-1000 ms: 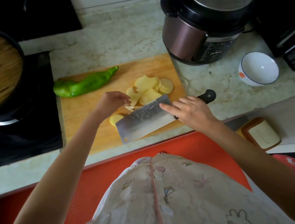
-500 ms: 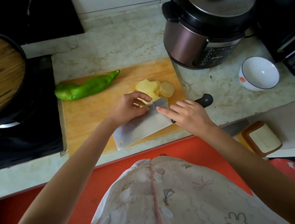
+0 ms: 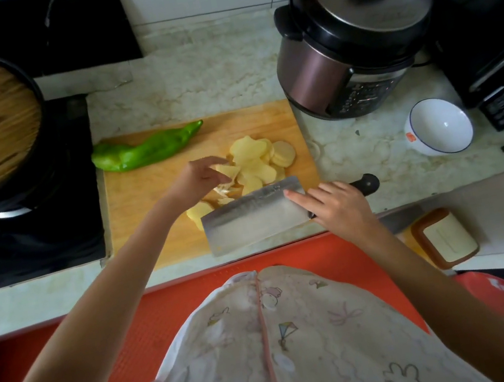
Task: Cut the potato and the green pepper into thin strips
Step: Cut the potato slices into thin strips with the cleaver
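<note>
Pinching one potato slice (image 3: 228, 170) in the left hand (image 3: 197, 176), just above the heaped potato slices (image 3: 259, 162) on the right half of the cutting board (image 3: 152, 208). Gripping the cleaver (image 3: 251, 214) handle with the right hand (image 3: 338, 209), forefinger stretched along the blade, at the board's near edge. Across the far-left corner, a whole green pepper (image 3: 145, 149), poking past the edge. Bare wood left of centre. Crowding the far-right corner, a pressure cooker (image 3: 350, 49).

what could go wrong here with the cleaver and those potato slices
The left hand pinches a potato slice close to the cleaver, so its fingertips could brush the blade. The right hand lays its index finger along the blade, so the grip may slip. The potato pile lies loosely overlapped and may slide when cut.
</note>
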Demonstrator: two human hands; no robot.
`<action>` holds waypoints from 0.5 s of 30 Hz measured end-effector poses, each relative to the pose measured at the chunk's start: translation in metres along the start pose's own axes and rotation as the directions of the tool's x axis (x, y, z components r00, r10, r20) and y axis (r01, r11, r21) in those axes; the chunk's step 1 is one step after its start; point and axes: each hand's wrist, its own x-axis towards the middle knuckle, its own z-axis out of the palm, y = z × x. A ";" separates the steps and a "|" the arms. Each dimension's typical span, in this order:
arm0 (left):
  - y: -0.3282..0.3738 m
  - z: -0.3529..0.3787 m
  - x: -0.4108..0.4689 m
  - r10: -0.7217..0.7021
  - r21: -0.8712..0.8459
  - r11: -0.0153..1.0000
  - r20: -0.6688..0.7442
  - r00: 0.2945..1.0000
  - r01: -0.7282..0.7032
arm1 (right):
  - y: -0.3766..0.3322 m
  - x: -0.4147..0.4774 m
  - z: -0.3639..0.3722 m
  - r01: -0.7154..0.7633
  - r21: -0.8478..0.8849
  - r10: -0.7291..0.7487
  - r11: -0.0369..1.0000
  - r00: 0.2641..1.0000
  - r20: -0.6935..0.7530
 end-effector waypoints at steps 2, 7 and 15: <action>-0.006 -0.004 -0.002 -0.066 -0.001 0.998 -0.028 0.997 0.066 | 0.000 -0.016 -0.002 -0.038 -0.018 0.037 0.999 0.999 -0.008; -0.016 -0.001 -0.007 -0.126 -0.004 0.992 -0.199 0.972 0.128 | -0.002 -0.043 -0.002 -0.188 -0.024 0.189 0.982 0.981 0.036; -0.049 0.010 -0.057 0.222 0.331 0.940 -0.415 0.882 -0.081 | -0.033 -0.022 -0.005 -0.523 0.231 0.470 0.820 0.847 0.249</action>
